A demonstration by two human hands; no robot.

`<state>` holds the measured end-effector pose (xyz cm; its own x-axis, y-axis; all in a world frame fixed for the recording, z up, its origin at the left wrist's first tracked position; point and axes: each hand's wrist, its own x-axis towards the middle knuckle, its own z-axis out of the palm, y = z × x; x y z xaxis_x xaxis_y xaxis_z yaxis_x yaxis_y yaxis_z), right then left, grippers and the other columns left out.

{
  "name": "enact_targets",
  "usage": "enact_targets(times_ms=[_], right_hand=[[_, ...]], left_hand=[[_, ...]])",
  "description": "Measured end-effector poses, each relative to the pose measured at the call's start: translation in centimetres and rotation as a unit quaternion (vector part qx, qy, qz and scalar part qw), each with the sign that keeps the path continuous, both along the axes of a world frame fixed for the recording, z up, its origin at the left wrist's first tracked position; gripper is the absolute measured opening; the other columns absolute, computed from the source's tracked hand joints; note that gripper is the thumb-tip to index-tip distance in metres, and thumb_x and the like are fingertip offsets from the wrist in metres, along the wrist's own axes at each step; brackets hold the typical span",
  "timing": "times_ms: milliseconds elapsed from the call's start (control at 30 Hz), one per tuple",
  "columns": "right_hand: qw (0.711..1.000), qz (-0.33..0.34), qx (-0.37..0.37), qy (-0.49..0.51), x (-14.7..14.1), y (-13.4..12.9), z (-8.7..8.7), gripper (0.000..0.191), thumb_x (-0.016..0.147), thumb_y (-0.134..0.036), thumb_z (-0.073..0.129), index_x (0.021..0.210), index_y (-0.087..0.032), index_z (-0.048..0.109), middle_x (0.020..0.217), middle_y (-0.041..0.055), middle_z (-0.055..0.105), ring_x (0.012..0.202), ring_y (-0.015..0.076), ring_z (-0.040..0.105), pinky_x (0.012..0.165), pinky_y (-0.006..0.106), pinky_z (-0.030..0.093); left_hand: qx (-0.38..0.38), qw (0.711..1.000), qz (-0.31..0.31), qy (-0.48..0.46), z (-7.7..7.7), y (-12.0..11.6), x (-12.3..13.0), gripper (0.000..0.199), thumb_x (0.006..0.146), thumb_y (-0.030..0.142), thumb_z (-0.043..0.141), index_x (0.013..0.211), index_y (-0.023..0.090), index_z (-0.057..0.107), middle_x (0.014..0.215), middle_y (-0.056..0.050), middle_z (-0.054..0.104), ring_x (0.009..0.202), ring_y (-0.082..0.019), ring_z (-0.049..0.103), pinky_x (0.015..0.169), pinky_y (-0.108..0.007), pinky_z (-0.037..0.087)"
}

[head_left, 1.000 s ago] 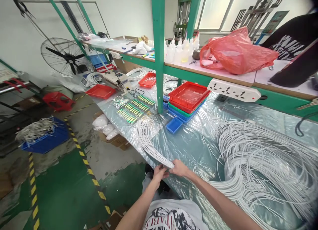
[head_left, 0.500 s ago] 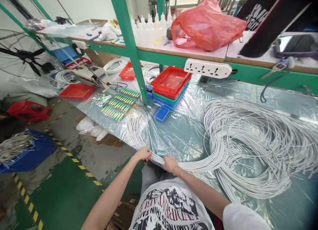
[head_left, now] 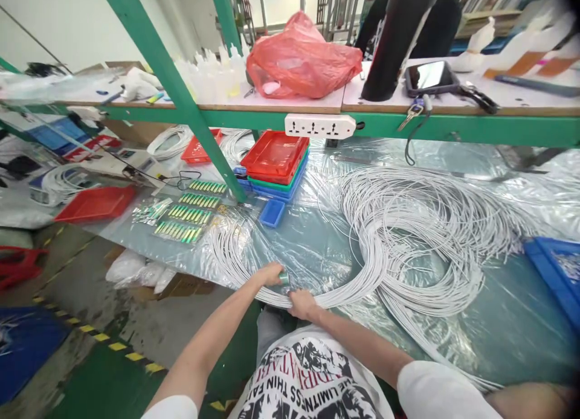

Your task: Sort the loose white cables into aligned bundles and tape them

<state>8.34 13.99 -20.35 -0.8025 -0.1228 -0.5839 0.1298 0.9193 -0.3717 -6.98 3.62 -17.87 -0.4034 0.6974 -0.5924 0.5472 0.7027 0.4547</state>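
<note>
A long bundle of white cables [head_left: 348,293] curves along the front of the bench, joining large coils [head_left: 426,195] on the right. My right hand [head_left: 302,303] is closed round the bundle near the front edge. Just to its left, my left hand [head_left: 272,274] has its fingers closed on a small green roll [head_left: 284,278], above the cables. The bundle's left part [head_left: 226,250] fans out over the plastic-covered bench.
Stacked red, green and blue trays [head_left: 276,156] and a small blue tray [head_left: 272,213] stand behind. Green connectors [head_left: 179,230] lie in rows at left. A green post [head_left: 194,117] rises there. A blue bin [head_left: 555,268] is at right. A power strip [head_left: 320,126] hangs from the shelf.
The view has turned to the right. My left hand has left the cable bundle and taken hold of the green roll; my right hand now grips the bundle.
</note>
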Motion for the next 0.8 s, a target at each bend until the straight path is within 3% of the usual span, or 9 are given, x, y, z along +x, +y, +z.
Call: enact_targets(times_ms=[100,267,467,667,800], right_hand=[[1.0,-0.008,-0.006,-0.006,0.2,0.1,-0.4,0.03,0.094,-0.035,0.063,0.114,-0.013,0.062,0.113,0.0096,0.063,0.103,0.0243,0.062,0.091,0.047,0.05],[1.0,-0.015,-0.007,-0.025,0.3,0.1,-1.0,0.029,0.093,-0.035,0.063,0.112,-0.013,0.063,0.113,0.0098,0.064,0.103,0.0243,0.062,0.091,0.046,0.05],[0.999,-0.012,-0.009,-0.039,0.1,0.2,-1.7,0.03,0.094,-0.038,0.062,0.112,-0.013,0.063,0.114,0.01,0.063,0.104,0.0247,0.061,0.093,0.047,0.049],[0.999,-0.018,-0.023,-0.038,0.0,0.4,-1.6,0.029,0.093,-0.036,0.063,0.11,-0.013,0.064,0.114,0.0098,0.063,0.104,0.0246,0.061,0.093,0.047,0.049],[0.998,-0.025,-0.046,-0.04,-0.4,0.7,-1.2,0.028,0.093,-0.034,0.063,0.113,-0.013,0.063,0.116,0.0101,0.062,0.107,0.0253,0.06,0.094,0.048,0.048]], left_hand=[[0.005,0.999,-0.005,0.035,0.0,0.1,-0.5,0.026,0.092,0.035,0.058,0.108,0.016,0.063,0.117,-0.008,0.063,0.108,-0.022,0.059,0.096,-0.046,0.048],[0.012,0.999,-0.002,0.048,-0.8,-0.2,0.8,0.032,0.092,0.035,0.059,0.117,0.016,0.06,0.123,-0.009,0.06,0.112,-0.024,0.058,0.098,-0.048,0.046],[0.017,0.999,0.0,0.034,-1.1,-0.9,2.8,0.049,0.062,0.026,0.078,0.109,0.017,0.067,0.122,-0.014,0.062,0.12,-0.033,0.054,0.103,-0.04,0.04],[0.017,0.999,0.017,0.03,0.6,-0.3,2.8,0.036,0.061,0.026,0.072,0.097,0.021,0.069,0.097,-0.01,0.071,0.103,-0.036,0.063,0.09,-0.038,0.046],[0.034,0.999,0.017,0.025,2.4,-0.8,3.3,0.033,0.063,0.028,0.069,0.095,0.02,0.068,0.098,-0.012,0.071,0.103,-0.038,0.063,0.09,-0.04,0.045]])
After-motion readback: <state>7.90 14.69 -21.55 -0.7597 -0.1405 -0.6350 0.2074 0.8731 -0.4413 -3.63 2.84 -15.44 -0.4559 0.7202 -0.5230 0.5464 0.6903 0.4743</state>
